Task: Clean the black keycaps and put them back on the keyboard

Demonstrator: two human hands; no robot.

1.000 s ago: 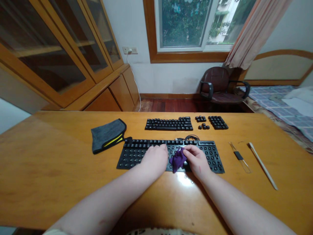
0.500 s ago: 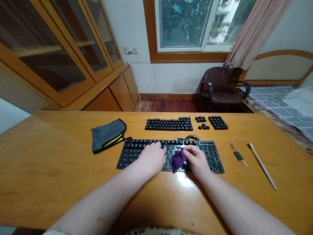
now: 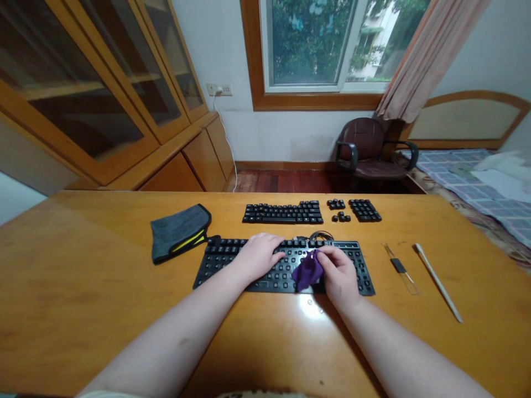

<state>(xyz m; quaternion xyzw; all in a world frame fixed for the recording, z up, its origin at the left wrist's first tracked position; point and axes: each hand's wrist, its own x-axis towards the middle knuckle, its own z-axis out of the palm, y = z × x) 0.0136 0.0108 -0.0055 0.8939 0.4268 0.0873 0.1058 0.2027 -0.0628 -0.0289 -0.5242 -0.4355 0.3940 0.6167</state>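
A black keyboard point(image 3: 224, 266), most of its keycaps off, lies across the desk in front of me. My left hand point(image 3: 258, 257) rests over its upper middle with the fingers stretched out and the thumb apart. A crumpled purple cloth point(image 3: 307, 271) hangs from my right hand point(image 3: 339, 273), pinched between thumb and fingers over the right part of the keyboard. Cloth and hand hide some of the key switches there. A row of keycaps still sits along the keyboard's top edge, partly covered by my left hand.
Behind the keyboard lie loose black keycaps in blocks point(image 3: 282, 213), with a number pad group point(image 3: 365, 210) to the right. A grey cloth with yellow lining point(image 3: 179, 232) is at left. A wire keycap puller point(image 3: 399, 266) and a thin brush point(image 3: 437, 282) lie at right.
My left hand has shifted up the keyboard toward its top row. The purple cloth hangs more spread out and slightly right over the keyboard. The whole view has shifted a little.
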